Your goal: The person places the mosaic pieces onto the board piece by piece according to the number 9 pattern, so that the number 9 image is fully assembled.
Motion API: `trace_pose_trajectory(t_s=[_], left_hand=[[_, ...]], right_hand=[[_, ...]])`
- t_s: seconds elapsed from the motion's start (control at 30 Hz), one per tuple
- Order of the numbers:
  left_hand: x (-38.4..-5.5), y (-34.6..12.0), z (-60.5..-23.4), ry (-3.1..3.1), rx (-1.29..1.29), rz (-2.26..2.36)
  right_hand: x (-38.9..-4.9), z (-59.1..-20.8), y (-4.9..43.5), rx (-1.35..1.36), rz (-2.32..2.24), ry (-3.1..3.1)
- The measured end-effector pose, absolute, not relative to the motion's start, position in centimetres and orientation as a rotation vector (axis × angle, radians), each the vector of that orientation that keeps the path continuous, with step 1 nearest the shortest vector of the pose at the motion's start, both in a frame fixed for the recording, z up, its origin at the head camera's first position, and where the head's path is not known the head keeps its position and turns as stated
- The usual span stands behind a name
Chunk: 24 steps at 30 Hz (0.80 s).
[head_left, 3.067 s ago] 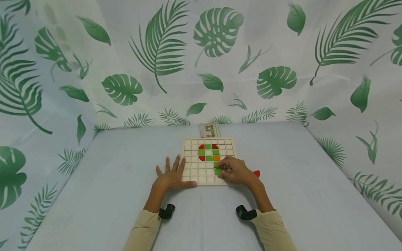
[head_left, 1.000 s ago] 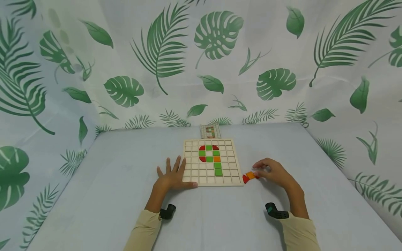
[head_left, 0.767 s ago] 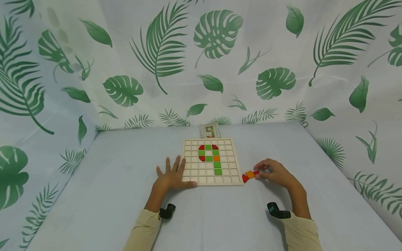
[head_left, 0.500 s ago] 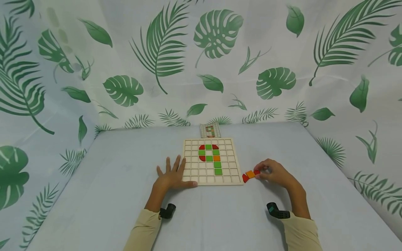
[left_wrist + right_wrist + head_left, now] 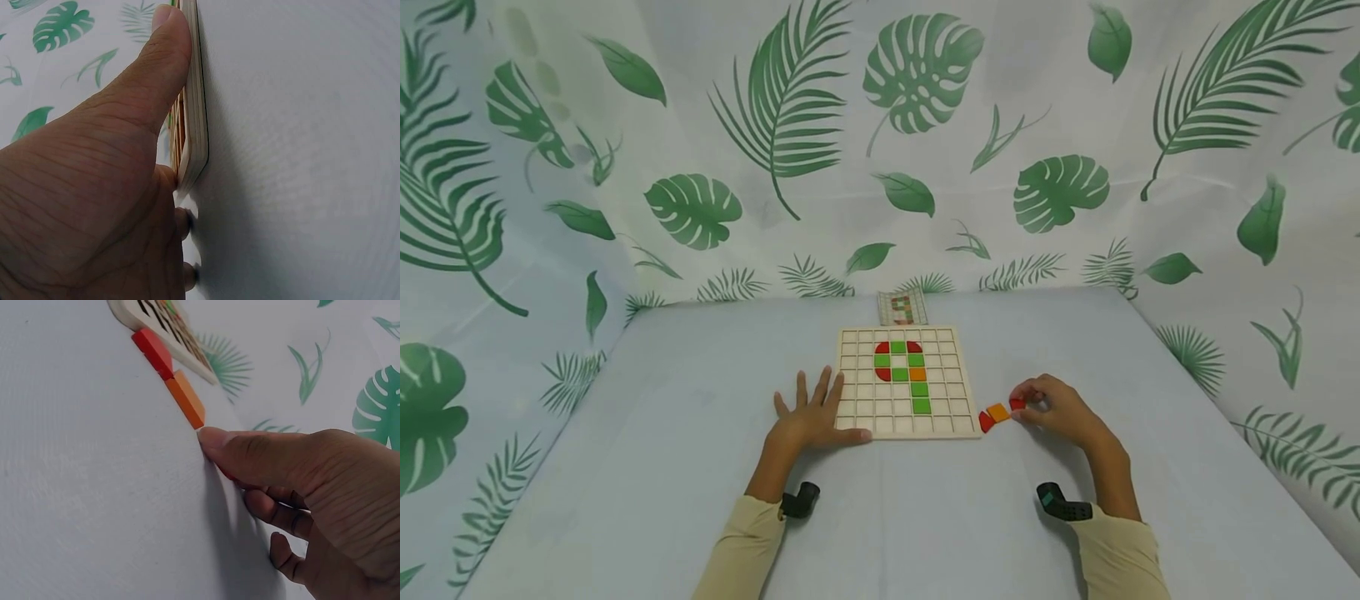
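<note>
A pale wooden grid board lies on the table, with red, green and orange tiles set in a figure like a 9. My left hand is spread at its lower left corner, thumb along the front edge; the left wrist view shows that thumb over the board's side. To the right of the board, my right hand pinches a red tile with rounded edge between thumb and fingers. Beside it lie an orange square tile and another red tile, near the board's corner. The thumb mostly hides the pinched tile in the right wrist view.
A small pattern card showing a similar figure stands or lies behind the board. The table has a pale cover, and a leaf-print cloth rises behind and at both sides. Each wrist wears a black camera.
My right hand has gone from the board's lower green tiles to the loose tiles on the right. The red tile in its fingers has shifted slightly away from the orange one. My left hand stays put.
</note>
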<state>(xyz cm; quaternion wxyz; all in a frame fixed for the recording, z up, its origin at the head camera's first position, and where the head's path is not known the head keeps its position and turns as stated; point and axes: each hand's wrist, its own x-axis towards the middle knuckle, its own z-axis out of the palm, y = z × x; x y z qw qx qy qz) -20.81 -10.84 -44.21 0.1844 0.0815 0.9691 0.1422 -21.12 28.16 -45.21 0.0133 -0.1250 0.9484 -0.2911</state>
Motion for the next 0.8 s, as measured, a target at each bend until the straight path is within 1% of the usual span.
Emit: trace_pose_trajectory(t_s=[0.23,0.6,0.8], left_hand=[[-21.1,-11.0,-44.4,2.736,0.227,0.413],[-21.8,-11.1,-46.1,2.746,0.218,0.406],[-21.5,-11.1,-45.9,2.76,0.229,0.41]], right_hand=[[-21.4,-45.4,28.3,-0.416,-0.928,2.977],[-21.3,-45.6,28.4,-0.379,-0.946,3.005],[-21.4,-45.6,28.3,-0.398,-1.013,3.016]])
